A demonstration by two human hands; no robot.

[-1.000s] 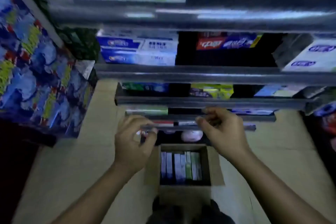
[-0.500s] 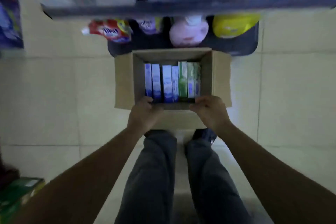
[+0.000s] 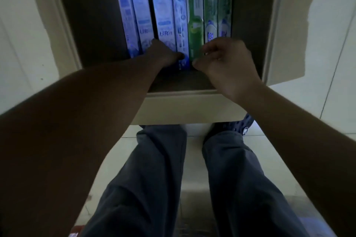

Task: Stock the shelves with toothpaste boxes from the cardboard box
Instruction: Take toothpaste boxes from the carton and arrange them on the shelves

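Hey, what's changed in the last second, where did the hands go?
Both hands came down from the shelf edge to the cardboard box rim, then reached inside: the left hand now lies on the blue toothpaste boxes, the right hand curls at the green toothpaste boxes. Whether either grips one yet is unclear. The four blue and three green boxes stay in their row.

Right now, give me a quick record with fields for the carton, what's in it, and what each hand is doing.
container: cardboard box, open, standing on the tiled floor
contents: four blue toothpaste boxes on the left, three green toothpaste boxes on the right, all in one row
left: left hand inside the carton, at the near ends of the blue ones; grip unclear
right: right hand, fingers curled at the near ends of the green ones; grip unclear
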